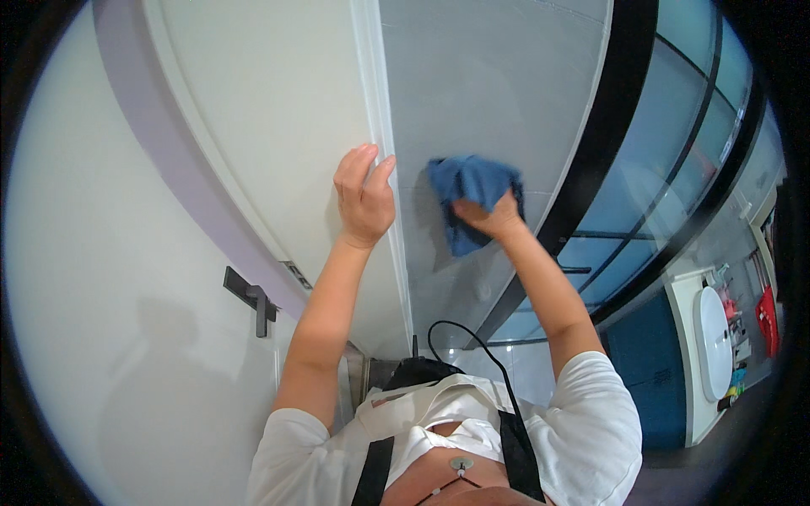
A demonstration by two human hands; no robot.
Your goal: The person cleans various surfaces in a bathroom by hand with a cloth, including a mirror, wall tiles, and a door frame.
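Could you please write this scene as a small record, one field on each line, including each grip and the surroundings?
Left grip: open, at a long white moulded trim; contact not certain
Right grip: closed on a crumpled blue fabric cloth
Cloth position: against or just before the grey tiled wall, between the trim and black-framed glass panels
Left side: smooth white door with dark angular lever handle
Right side: oval white basin, dark blue cabinet

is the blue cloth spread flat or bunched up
Bunched up: the blue cloth gathers in folds around the right hand, not lying flat.
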